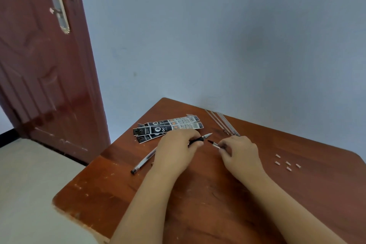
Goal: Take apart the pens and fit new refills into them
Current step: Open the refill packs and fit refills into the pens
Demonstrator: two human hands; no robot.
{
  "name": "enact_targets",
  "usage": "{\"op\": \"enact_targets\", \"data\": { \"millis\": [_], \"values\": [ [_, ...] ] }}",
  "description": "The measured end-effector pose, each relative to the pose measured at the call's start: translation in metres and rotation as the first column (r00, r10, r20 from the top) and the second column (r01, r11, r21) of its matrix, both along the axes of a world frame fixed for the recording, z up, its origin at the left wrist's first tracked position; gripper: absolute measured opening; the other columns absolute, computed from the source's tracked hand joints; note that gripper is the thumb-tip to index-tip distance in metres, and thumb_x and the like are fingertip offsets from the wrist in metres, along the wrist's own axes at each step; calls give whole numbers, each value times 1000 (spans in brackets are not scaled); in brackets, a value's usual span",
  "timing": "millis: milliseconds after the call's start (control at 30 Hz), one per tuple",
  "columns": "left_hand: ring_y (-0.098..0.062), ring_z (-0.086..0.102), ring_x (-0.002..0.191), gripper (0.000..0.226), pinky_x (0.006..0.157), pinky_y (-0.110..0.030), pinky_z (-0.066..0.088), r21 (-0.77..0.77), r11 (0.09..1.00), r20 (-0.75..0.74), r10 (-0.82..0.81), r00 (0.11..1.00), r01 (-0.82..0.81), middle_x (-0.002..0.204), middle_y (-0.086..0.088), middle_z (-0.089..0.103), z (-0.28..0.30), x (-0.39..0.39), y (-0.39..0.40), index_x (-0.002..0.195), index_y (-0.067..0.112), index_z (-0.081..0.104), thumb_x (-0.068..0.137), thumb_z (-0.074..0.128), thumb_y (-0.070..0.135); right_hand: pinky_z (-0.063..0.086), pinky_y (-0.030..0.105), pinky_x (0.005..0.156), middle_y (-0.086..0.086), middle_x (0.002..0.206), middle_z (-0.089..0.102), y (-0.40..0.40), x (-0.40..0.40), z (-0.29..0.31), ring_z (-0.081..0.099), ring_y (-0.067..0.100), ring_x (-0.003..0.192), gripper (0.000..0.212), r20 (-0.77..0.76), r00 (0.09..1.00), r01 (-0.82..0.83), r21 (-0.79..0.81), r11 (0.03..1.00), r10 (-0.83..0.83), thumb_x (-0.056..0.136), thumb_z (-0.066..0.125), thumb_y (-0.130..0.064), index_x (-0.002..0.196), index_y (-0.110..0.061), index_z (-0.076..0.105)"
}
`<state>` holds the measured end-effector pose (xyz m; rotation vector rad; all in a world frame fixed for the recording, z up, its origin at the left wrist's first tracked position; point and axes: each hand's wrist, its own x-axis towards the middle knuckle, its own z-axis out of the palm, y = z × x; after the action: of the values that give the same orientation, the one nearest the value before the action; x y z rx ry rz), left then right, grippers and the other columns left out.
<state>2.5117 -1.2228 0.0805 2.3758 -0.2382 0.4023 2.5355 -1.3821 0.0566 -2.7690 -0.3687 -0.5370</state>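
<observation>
Scuffed wooden table (198,194) | left hand (174,150) grips pen (200,138) | right hand (241,152) pinches refill (214,144) | blue wall (217,35), red door (39,65)

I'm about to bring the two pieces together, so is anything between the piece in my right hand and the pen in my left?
Nothing visible. The thin black-tipped refill piece pinched by the right hand points across a short gap of bare brown wooden table toward the black-gripped, silver-tipped pen that the left hand grips.
</observation>
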Motion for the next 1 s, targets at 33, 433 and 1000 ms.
{"op": "enact_targets", "data": {
  "millis": [33, 433, 1000],
  "values": [
    [-11, 58, 91, 16, 81, -25, 43, 9, 999, -5, -37, 999, 37, 98, 5, 69, 0, -1, -2, 99, 22, 68, 87, 58, 25, 34, 22, 72, -2, 94, 64, -7, -5, 3, 52, 16, 92, 15, 10, 1000, -21, 52, 998, 20, 84, 55, -17, 95, -16, 66],
    [-8, 55, 91, 22, 76, -12, 38, 123, 940, -47, -314, 948, 317, 102, 2, 69, -5, -14, -37, 107, 19, 67, 87, 58, 22, 35, 4, 62, -2, 81, 59, -61, -58, -12, 44, -2, 66, 13, 10, 1000, -21, 357, 934, 19, 85, 52, -3, 91, -7, 64],
    [-13, 59, 88, 22, 75, -16, 41, 182, 918, 30, -363, 931, 352, 93, -2, 70, -10, -17, -46, 100, 14, 70, 81, 67, 23, 31, 6, 78, 3, 77, 64, -56, -59, -18, 45, 8, 78, 27, 123, 973, -228, 396, 890, 195, 78, 43, -24, 83, -7, 64]
  ]
}}
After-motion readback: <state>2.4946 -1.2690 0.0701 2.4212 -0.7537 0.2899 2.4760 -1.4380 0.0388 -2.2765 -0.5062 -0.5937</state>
